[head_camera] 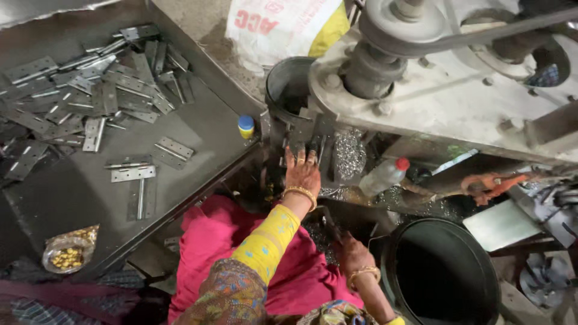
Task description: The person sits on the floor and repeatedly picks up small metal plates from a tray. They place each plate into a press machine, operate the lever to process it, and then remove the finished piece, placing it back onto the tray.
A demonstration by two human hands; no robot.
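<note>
My left hand (302, 171), in a yellow sleeve with a gold bangle, reaches up under the grey machine (457, 102). Its fingers press on a dark metal hinge piece (301, 133) at the machine's work spot. My right hand (352, 253), also wearing a bangle, hangs low over my pink lap, next to a black bucket (391, 265). It lies in shadow, and what it holds, if anything, is hidden. Curly metal shavings (349, 155) lie just right of my left hand.
A dark tray table (205, 129) on the left carries a heap of steel hinges (90, 90), several loose hinges (133, 173), a small blue-capped yellow bottle (245, 126) and a bag of brass bits (67, 256). A plastic bottle (382, 176) with a red cap lies by the machine. A second dark bin (286, 87) stands behind.
</note>
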